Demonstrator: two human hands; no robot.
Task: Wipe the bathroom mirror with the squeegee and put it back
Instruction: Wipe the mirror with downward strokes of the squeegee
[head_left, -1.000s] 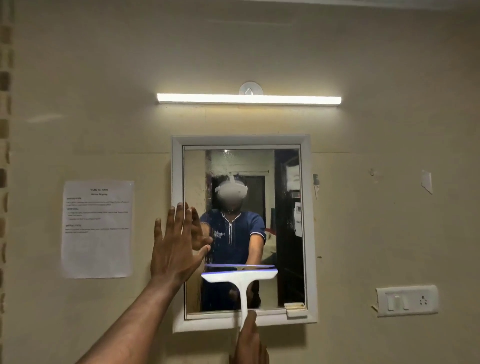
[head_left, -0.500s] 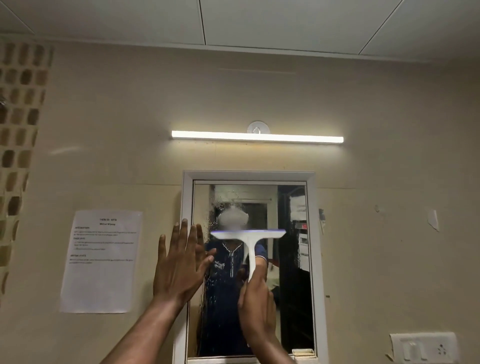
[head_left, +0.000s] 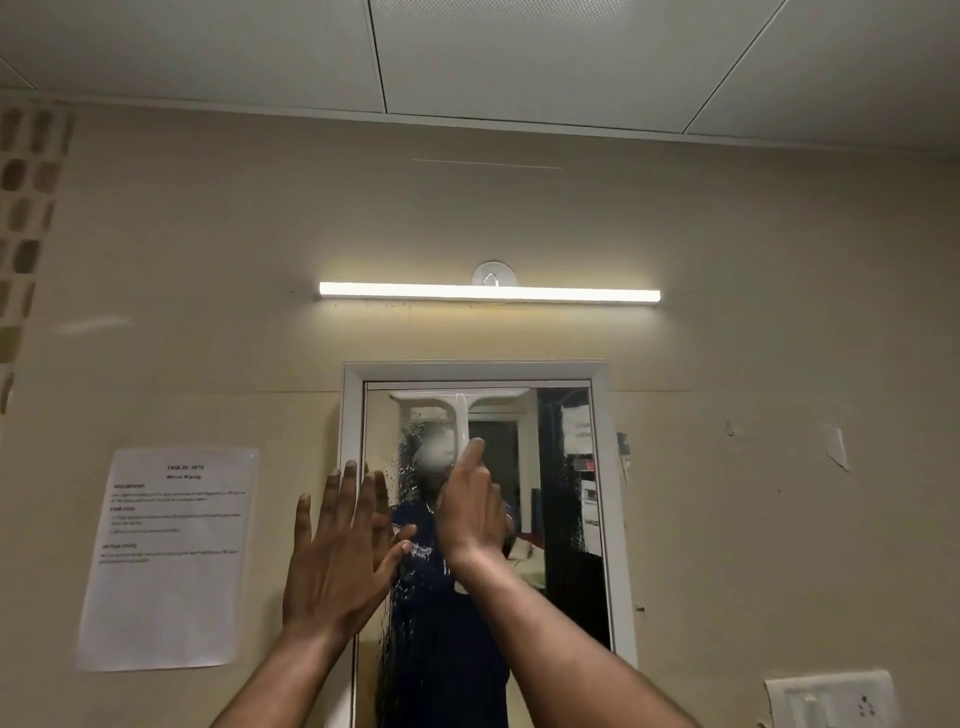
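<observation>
Squeegee (head_left: 460, 410) jammed right up at top edge of mirror (head_left: 550, 467), right hand (head_left: 470, 512) wrapped round its handle. Left hand (head_left: 340, 553) flat, fingers spread, over the left frame. Plenty of wet glass below.

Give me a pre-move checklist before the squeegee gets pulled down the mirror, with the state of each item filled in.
1. Blade at the top of the glass: ok. The squeegee sits just under the upper edge of the mirror.
2. Grip on the handle: ok. The right hand is closed around it below the blade.
3. Blade level: ok, roughly parallel to the top of the frame.
4. Blade pressed flat on the glass: cannot tell from this angle.
5. Left hand out of the downward path: not ok. It lies open at the mirror's left edge, fingers over the glass.
6. Water left to wipe: ok. Droplets cover the left part below the blade.
</observation>
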